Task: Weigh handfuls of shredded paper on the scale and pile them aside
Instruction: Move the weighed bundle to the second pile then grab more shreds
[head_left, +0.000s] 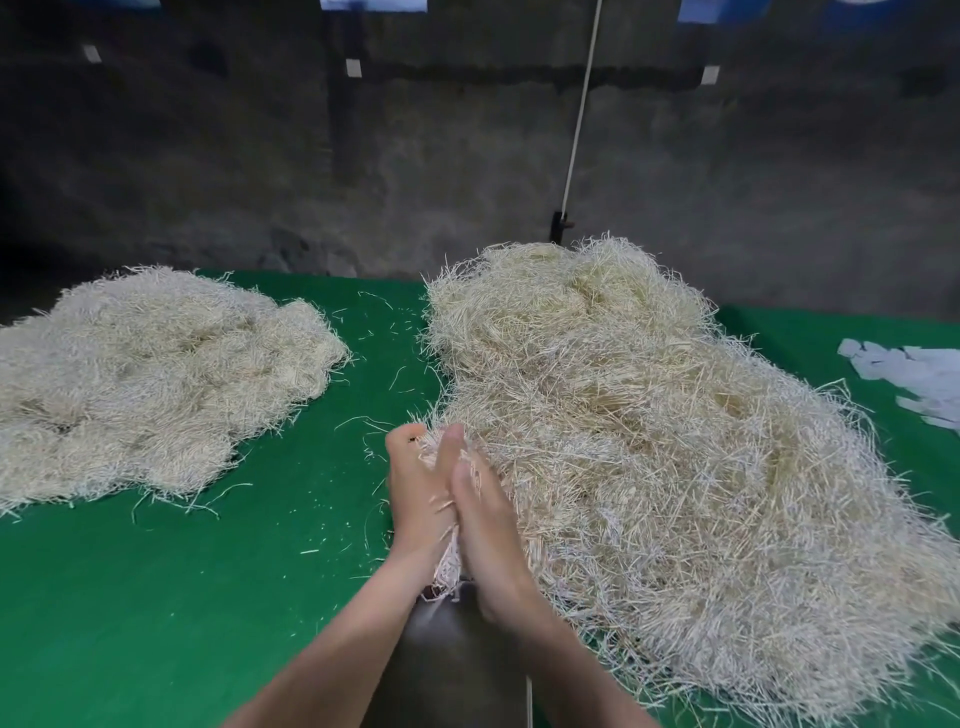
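Observation:
A big heap of pale shredded paper (649, 441) covers the right half of the green table (156, 597). A second, flatter pile of shredded paper (150, 374) lies at the left. My left hand (415, 499) and my right hand (491, 530) are pressed together at the near left edge of the big heap, with a handful of shreds (449, 564) squeezed between the palms. A grey flat surface (452, 654), possibly the scale, shows below my wrists, mostly hidden by my forearms.
Loose strands are scattered over the green cloth between the two piles. White paper scraps (914, 374) lie at the far right edge. A dark rough wall stands behind the table, with a white cord (582, 109) hanging down to a black clamp.

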